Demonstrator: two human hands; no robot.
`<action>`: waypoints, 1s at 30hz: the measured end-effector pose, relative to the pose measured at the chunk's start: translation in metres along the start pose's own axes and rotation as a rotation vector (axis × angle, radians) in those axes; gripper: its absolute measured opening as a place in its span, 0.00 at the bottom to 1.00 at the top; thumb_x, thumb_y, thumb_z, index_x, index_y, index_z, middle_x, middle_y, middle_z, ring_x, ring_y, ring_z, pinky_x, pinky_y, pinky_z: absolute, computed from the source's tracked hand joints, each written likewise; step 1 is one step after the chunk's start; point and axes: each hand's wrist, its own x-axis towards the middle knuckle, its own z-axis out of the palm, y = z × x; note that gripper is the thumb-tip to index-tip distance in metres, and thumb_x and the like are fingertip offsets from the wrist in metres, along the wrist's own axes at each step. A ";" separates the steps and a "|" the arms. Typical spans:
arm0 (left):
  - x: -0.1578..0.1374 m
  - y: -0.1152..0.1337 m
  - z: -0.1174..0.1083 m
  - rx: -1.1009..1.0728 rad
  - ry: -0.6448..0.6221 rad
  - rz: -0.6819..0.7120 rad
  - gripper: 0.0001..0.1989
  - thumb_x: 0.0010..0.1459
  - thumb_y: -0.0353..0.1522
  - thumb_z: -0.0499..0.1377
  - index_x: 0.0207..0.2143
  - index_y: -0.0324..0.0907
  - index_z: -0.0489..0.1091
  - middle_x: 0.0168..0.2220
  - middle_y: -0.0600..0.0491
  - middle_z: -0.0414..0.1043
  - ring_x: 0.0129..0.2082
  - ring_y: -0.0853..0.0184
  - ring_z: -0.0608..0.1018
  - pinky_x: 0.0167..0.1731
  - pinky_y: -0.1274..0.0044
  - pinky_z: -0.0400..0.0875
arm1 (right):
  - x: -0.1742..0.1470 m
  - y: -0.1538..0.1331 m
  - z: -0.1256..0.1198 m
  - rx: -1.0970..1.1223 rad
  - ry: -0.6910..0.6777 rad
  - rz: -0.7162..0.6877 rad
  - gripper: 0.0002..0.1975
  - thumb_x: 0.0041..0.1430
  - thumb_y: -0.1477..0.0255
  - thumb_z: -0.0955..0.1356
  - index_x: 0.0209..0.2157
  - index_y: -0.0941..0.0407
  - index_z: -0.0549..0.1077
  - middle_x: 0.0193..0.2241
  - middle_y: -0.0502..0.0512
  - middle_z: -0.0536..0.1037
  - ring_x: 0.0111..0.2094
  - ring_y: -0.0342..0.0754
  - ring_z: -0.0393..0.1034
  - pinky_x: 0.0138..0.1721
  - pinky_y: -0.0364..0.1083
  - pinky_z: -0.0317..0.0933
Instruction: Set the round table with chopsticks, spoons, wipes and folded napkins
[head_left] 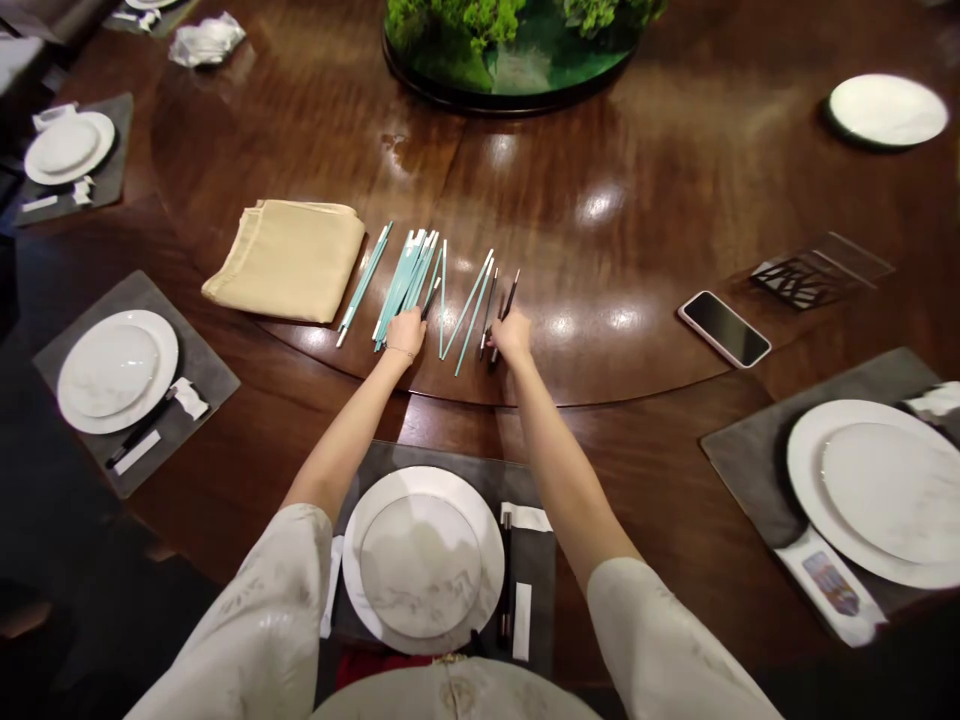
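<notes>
My left hand point(406, 333) is closed at the near end of a pile of slim teal sticks with white ends point(405, 275). From its fingers a dark stick with a pale tip point(431, 297) sticks out. To the right, my right hand point(513, 335) pinches a dark, chopstick-like stick point(511, 290); another thin dark stick point(489, 305) lies beside its fingers. Between my hands, several loose teal sticks point(469, 305) lie spread in a zigzag. A separate small bunch of teal sticks point(365, 285) rests left of the pile.
A folded yellow cloth point(289, 260) lies at left. A phone point(724, 329) and a clear plastic holder point(814, 272) are at right. Plates point(424, 480) on grey mats ring the table. Behind stands a green moss centrepiece point(510, 60); a white dish point(889, 110) sits far right.
</notes>
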 end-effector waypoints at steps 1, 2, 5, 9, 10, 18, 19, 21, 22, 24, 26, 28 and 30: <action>0.000 0.000 -0.001 -0.010 0.007 -0.020 0.13 0.59 0.33 0.53 0.42 0.36 0.71 0.39 0.39 0.74 0.42 0.55 0.76 0.41 0.70 0.68 | 0.000 0.004 -0.007 -0.060 0.017 0.007 0.18 0.59 0.77 0.58 0.51 0.65 0.65 0.36 0.65 0.76 0.28 0.47 0.74 0.35 0.44 0.66; -0.001 0.001 -0.001 -0.035 0.018 -0.033 0.12 0.59 0.33 0.53 0.41 0.36 0.72 0.39 0.39 0.75 0.42 0.56 0.76 0.41 0.70 0.68 | -0.002 0.005 -0.012 -0.123 0.035 0.001 0.18 0.59 0.77 0.60 0.51 0.65 0.66 0.37 0.66 0.76 0.32 0.49 0.74 0.39 0.45 0.65; -0.003 0.011 -0.003 -0.182 0.053 -0.017 0.11 0.58 0.34 0.55 0.39 0.38 0.73 0.37 0.43 0.76 0.40 0.60 0.77 0.42 0.73 0.67 | -0.013 -0.001 -0.016 -0.262 0.112 -0.069 0.19 0.58 0.68 0.63 0.48 0.64 0.70 0.44 0.69 0.72 0.44 0.55 0.71 0.46 0.49 0.62; -0.007 0.040 -0.004 -0.359 0.075 0.099 0.10 0.58 0.34 0.56 0.38 0.38 0.74 0.35 0.46 0.77 0.37 0.63 0.78 0.41 0.76 0.68 | -0.028 -0.019 -0.001 -0.184 0.095 -0.327 0.22 0.59 0.58 0.62 0.42 0.59 0.76 0.44 0.63 0.73 0.47 0.52 0.67 0.49 0.47 0.59; -0.009 0.046 -0.004 -0.378 0.073 0.123 0.10 0.58 0.32 0.56 0.38 0.38 0.74 0.35 0.47 0.77 0.37 0.63 0.78 0.41 0.76 0.68 | -0.029 -0.022 0.004 -0.153 0.074 -0.376 0.21 0.59 0.58 0.62 0.41 0.59 0.76 0.42 0.61 0.74 0.46 0.50 0.67 0.49 0.46 0.58; -0.057 -0.009 0.020 -0.248 -0.016 0.618 0.31 0.57 0.42 0.57 0.59 0.35 0.58 0.58 0.39 0.61 0.59 0.58 0.63 0.58 0.67 0.57 | -0.002 -0.006 -0.006 -0.196 0.098 -0.269 0.17 0.64 0.67 0.56 0.36 0.60 0.72 0.37 0.61 0.76 0.39 0.49 0.69 0.41 0.43 0.59; -0.065 -0.024 0.025 -0.159 -0.023 0.667 0.36 0.55 0.45 0.58 0.61 0.35 0.55 0.62 0.38 0.54 0.63 0.56 0.57 0.60 0.64 0.53 | 0.000 -0.003 -0.009 -0.251 0.114 -0.251 0.17 0.64 0.68 0.56 0.37 0.61 0.72 0.39 0.63 0.75 0.41 0.50 0.69 0.42 0.45 0.59; -0.077 -0.049 0.034 0.000 -0.030 0.707 0.42 0.53 0.48 0.57 0.63 0.33 0.50 0.64 0.36 0.46 0.65 0.53 0.49 0.62 0.61 0.46 | 0.000 -0.002 -0.010 -0.336 0.084 -0.261 0.16 0.64 0.68 0.56 0.40 0.61 0.70 0.42 0.66 0.74 0.44 0.53 0.69 0.44 0.47 0.60; -0.081 -0.057 0.037 0.062 -0.029 0.716 0.43 0.53 0.49 0.57 0.64 0.33 0.48 0.65 0.37 0.44 0.66 0.53 0.47 0.62 0.61 0.44 | -0.003 -0.003 -0.007 -0.365 0.048 -0.287 0.16 0.64 0.68 0.56 0.42 0.61 0.70 0.43 0.66 0.74 0.44 0.54 0.69 0.44 0.48 0.60; -0.083 -0.064 0.041 0.153 -0.021 0.733 0.43 0.54 0.49 0.56 0.64 0.34 0.47 0.65 0.38 0.42 0.66 0.53 0.45 0.62 0.60 0.41 | -0.012 -0.010 0.004 -0.420 -0.033 -0.349 0.15 0.64 0.68 0.58 0.45 0.61 0.68 0.43 0.66 0.74 0.44 0.55 0.70 0.44 0.49 0.61; -0.082 -0.062 0.043 0.205 -0.013 0.747 0.43 0.54 0.49 0.56 0.64 0.35 0.47 0.66 0.38 0.41 0.66 0.53 0.45 0.62 0.59 0.40 | -0.021 -0.018 0.018 -0.476 -0.087 -0.383 0.14 0.63 0.70 0.60 0.47 0.62 0.66 0.44 0.67 0.73 0.45 0.55 0.70 0.45 0.49 0.61; -0.080 -0.057 0.043 0.229 -0.010 0.748 0.43 0.54 0.49 0.55 0.64 0.36 0.47 0.66 0.39 0.42 0.66 0.53 0.45 0.62 0.60 0.41 | -0.026 -0.024 0.026 -0.524 -0.113 -0.378 0.14 0.62 0.73 0.61 0.47 0.64 0.67 0.44 0.69 0.73 0.46 0.55 0.70 0.46 0.48 0.61; -0.080 -0.052 0.044 0.238 -0.009 0.740 0.43 0.54 0.49 0.55 0.64 0.36 0.47 0.66 0.39 0.42 0.66 0.54 0.45 0.62 0.60 0.41 | -0.024 -0.026 0.026 -0.542 -0.140 -0.360 0.13 0.61 0.75 0.60 0.45 0.65 0.69 0.43 0.70 0.74 0.46 0.55 0.70 0.47 0.48 0.61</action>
